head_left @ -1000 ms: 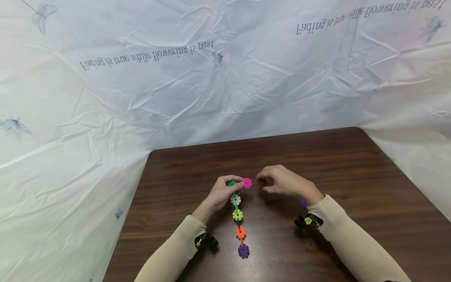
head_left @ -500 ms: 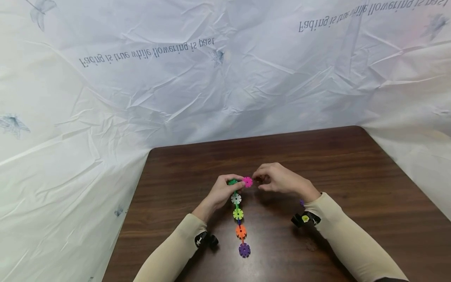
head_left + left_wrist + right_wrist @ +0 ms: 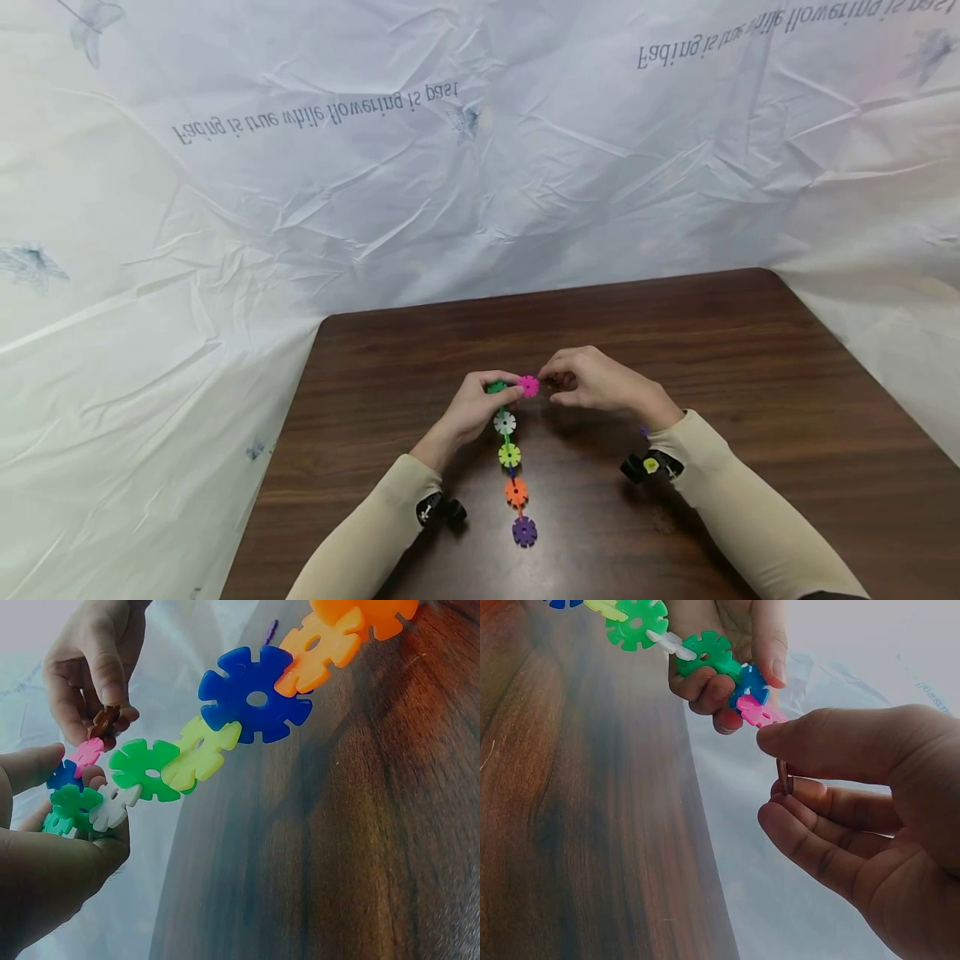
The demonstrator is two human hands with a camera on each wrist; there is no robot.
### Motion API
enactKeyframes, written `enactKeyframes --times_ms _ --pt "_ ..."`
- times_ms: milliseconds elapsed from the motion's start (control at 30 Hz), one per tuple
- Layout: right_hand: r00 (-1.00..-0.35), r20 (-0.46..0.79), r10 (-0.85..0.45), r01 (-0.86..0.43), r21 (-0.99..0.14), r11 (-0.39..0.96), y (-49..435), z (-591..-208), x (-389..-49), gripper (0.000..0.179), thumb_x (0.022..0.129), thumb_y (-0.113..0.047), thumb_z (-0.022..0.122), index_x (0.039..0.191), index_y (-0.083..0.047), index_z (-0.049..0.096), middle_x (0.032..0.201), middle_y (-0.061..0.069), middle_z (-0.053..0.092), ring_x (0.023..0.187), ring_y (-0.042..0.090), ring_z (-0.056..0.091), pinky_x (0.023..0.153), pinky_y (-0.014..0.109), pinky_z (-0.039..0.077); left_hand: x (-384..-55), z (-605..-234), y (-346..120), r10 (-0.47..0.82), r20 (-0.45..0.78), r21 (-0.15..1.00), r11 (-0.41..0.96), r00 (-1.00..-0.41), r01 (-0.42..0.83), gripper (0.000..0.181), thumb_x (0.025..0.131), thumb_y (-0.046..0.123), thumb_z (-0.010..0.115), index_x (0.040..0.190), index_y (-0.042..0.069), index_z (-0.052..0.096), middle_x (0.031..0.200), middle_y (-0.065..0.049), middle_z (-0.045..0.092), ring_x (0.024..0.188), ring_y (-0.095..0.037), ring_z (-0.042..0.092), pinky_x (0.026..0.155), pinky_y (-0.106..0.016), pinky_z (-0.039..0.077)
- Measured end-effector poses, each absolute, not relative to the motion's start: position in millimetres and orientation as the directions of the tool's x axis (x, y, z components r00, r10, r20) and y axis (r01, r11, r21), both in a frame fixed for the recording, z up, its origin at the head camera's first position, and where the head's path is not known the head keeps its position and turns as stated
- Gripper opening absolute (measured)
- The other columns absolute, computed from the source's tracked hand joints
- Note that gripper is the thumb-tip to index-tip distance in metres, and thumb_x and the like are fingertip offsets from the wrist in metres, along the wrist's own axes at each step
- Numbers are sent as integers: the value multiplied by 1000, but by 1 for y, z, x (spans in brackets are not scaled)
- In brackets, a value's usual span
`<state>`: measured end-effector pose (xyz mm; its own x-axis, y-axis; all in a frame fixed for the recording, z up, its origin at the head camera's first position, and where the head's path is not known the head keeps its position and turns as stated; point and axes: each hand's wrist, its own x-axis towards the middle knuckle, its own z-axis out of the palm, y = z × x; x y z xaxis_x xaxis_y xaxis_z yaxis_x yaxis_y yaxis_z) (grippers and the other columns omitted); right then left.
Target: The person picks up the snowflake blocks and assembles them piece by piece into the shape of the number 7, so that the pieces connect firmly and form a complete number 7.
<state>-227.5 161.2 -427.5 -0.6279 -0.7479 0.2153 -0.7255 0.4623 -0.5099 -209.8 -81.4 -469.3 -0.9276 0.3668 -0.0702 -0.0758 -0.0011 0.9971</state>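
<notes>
A chain of notched plastic snowflake discs runs toward me over the table, from a green disc (image 3: 75, 801) through white (image 3: 505, 423), yellow (image 3: 510, 455) and orange (image 3: 516, 492) to a purple disc (image 3: 524, 532). My left hand (image 3: 474, 408) pinches the chain's far end around the green disc and a small blue disc (image 3: 64, 777). From that blue disc sticks out a pink disc (image 3: 528, 386). Between thumb and fingers, my right hand (image 3: 600, 383) holds a brown snowflake disc (image 3: 103, 720), its edge right at the pink disc's rim. Fingers partly hide the brown disc.
On the dark wooden table (image 3: 750, 375), a loose purple piece (image 3: 643, 431) shows beside the right wrist. A brown disc (image 3: 663, 522) lies closer to me, below the right wrist camera (image 3: 651, 465). Wrinkled white sheeting (image 3: 525, 208) hangs behind and around the table.
My right hand has moved left with the brown disc, up to the pink one, and has hardly moved over the last half second. The left hand keeps its hold; the chain has shifted slightly right.
</notes>
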Motion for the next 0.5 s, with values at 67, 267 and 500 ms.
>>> enactKeyframes --times_ms 67,267,500 --pt "-624 215 -751 -726 -514 457 161 -428 -228 28 89 -15 72 116 -11 69 110 2 65 87 11 64 73 37 58 -210 -469 -82 367 -68 997 0 -928 -73 26 92 7 66 114 -7 67 94 -7 69 87 -30 64 84 -50 54" --pt "-608 224 -762 -737 -517 436 160 -426 -231 25 90 -16 71 114 -9 71 109 2 65 87 11 64 74 29 58 -211 -468 -85 387 -58 998 13 -920 -57 26 92 9 68 113 -6 68 98 -10 70 88 -31 65 87 -55 53" --pt "-611 183 -770 -716 -543 439 159 -423 -232 24 90 -15 71 114 -10 71 110 1 64 89 11 63 76 26 57 -213 -469 -87 418 -59 998 11 -907 -59 28 92 7 67 114 -9 67 102 -13 70 94 -34 66 92 -58 49"
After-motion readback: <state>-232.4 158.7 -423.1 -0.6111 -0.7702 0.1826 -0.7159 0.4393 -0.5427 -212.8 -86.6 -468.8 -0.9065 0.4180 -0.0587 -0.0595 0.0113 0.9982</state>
